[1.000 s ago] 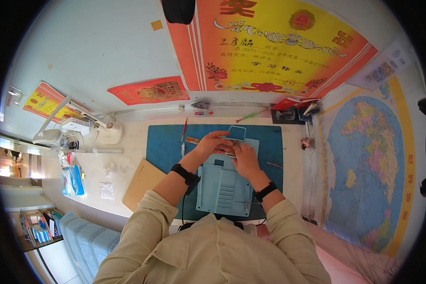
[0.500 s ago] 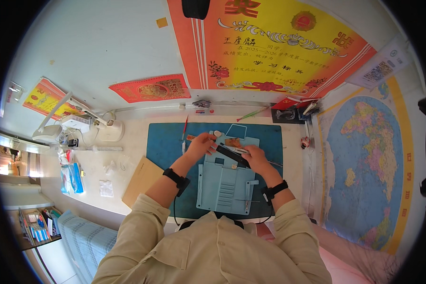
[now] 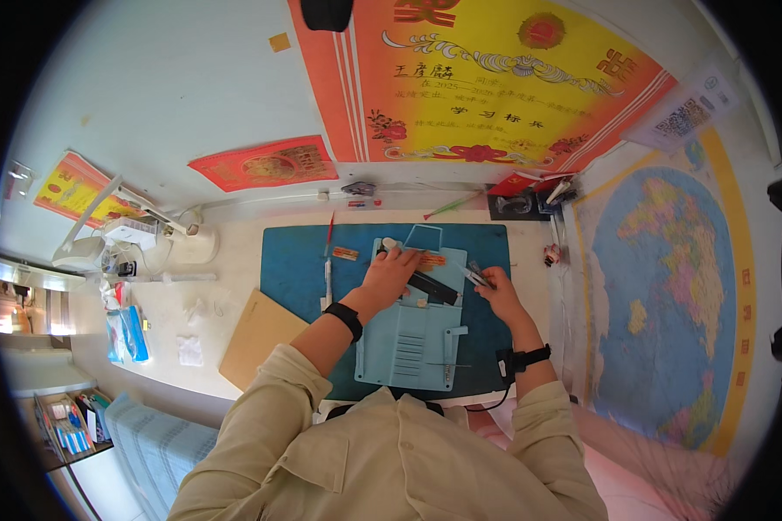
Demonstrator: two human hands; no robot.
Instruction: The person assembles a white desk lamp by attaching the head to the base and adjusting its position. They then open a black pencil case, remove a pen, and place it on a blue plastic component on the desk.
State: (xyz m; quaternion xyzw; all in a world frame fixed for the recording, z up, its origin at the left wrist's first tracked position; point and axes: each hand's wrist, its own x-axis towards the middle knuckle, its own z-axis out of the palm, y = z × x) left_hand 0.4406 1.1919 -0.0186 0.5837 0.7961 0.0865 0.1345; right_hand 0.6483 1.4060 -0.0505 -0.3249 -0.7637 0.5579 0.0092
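On the light blue tool board (image 3: 404, 347) lies a slim black bar (image 3: 434, 289), slanting down to the right. My left hand (image 3: 389, 276) reaches across its upper end, fingers to the far side and thumb to the near side, gripping it and hiding that end. Off the board's right edge, my right hand (image 3: 502, 300) pinches a small silver and dark tool (image 3: 475, 277); its exact kind is too small to make out. A brown-orange piece (image 3: 432, 260) rests just beyond the left fingers, and a small pale bit (image 3: 421, 303) sits near the bar.
Under the board is a dark teal mat (image 3: 300, 260). A red pen (image 3: 330, 236), a white pen-like tool (image 3: 328, 282) and an orange strip (image 3: 346, 253) lie left of the board. Further left are a brown panel (image 3: 265, 341) and a lamp (image 3: 191, 243).
My right hand has left the black bar and moved right with the silver tool. My left hand has come forward and down over the bar, now resting on the board.
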